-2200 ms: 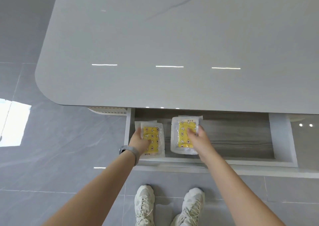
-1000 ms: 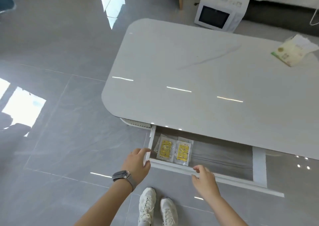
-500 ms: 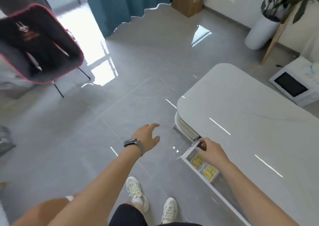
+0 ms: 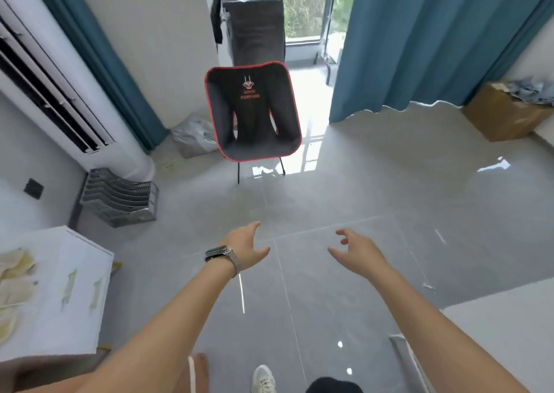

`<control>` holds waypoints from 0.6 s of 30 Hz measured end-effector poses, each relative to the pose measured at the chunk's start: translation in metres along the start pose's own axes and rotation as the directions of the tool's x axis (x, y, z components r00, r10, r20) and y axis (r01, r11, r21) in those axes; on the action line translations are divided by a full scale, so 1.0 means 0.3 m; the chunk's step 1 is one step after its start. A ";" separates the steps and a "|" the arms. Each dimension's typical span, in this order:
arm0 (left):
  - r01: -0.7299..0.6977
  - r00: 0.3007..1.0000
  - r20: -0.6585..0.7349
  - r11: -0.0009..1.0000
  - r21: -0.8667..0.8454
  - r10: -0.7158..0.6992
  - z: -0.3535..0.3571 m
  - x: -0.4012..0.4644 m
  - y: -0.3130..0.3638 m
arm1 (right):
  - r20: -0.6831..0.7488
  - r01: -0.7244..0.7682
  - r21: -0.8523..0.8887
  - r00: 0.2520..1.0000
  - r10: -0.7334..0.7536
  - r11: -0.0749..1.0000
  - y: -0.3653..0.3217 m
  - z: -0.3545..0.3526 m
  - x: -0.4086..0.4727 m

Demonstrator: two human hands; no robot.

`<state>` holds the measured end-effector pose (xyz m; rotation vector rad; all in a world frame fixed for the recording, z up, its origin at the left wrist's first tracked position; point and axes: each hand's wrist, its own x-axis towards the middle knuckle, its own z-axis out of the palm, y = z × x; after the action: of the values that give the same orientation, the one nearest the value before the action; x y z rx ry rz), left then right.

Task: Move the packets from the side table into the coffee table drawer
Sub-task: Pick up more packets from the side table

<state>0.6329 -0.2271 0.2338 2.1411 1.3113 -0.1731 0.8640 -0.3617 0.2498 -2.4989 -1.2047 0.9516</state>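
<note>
Pale yellowish packets (image 4: 12, 275) on a white side table (image 4: 75, 296), left of the left hand (image 4: 244, 250). Silver-and-black watch (image 4: 220, 254) at that wrist. Grey glossy floor tiles (image 4: 329, 200) beneath both hands. Black chair (image 4: 254, 116) edged in red, red logo, straight ahead. Teal curtains (image 4: 419, 38) beyond, brown box (image 4: 503, 119) far right.

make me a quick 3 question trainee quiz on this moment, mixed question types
1. True or false: the left hand holds a packet.
2. Multiple choice: the pale flat packets lie on A) the white side table at lower left, B) the black folding chair with red trim, C) the grey tiled floor.
3. Fill in: the grip of the right hand is ____.

Key: 1 false; 2 A; 3 open, holding nothing.
</note>
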 end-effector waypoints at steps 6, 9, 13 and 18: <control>0.163 0.977 -0.118 0.980 -0.115 -0.177 -0.243 0.133 -0.286 | 0.089 0.195 -0.044 0.978 -0.190 0.980 -0.462 0.012 0.298; 0.250 0.953 -0.132 0.953 -0.170 -0.273 -0.319 0.206 -0.404 | 0.159 0.275 -0.093 0.953 -0.258 0.957 -0.654 0.034 0.461; 0.379 0.883 -0.185 0.888 -0.260 -0.431 -0.442 0.301 -0.567 | 0.232 0.429 -0.175 0.893 -0.386 0.886 -0.929 0.063 0.684; 0.508 0.766 -0.213 0.774 -0.377 -0.607 -0.584 0.344 -0.739 | 0.362 0.632 -0.215 0.760 -0.540 0.745 -1.312 0.124 0.873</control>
<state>0.4627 0.0209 0.2361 1.4990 2.0202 0.1432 0.7143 0.0876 0.2734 -1.9610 -2.2385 0.9920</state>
